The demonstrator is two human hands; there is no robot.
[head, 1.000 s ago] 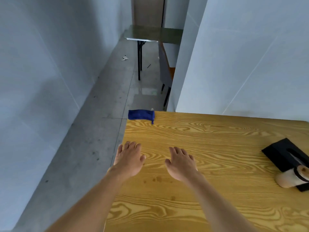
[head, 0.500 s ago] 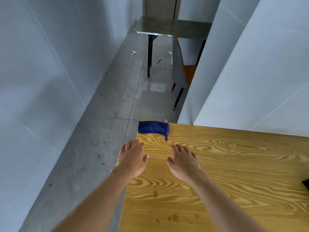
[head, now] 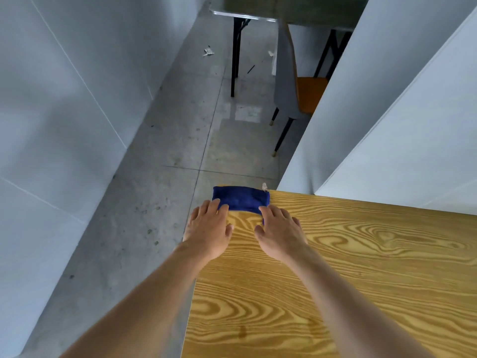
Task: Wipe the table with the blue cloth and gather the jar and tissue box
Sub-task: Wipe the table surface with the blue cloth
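A folded blue cloth [head: 241, 198] lies at the far left corner of the wooden table [head: 348, 275]. My left hand [head: 207, 229] is flat, fingers apart, its fingertips touching the cloth's near left edge. My right hand [head: 280, 232] is also spread, fingertips at the cloth's near right corner. Neither hand grips anything. The jar and the tissue box are out of view.
A small white scrap [head: 264, 186] sits at the cloth's far right corner. White walls [head: 387, 125] stand behind the table. On the concrete floor [head: 154, 202] beyond stand a chair [head: 291, 86] and a dark table [head: 245, 11]. The wooden table's left edge drops to the floor.
Both hands have moved forward across the table until their fingertips reach the blue cloth. The view has swung left, and the tissue box and jar have left the frame.
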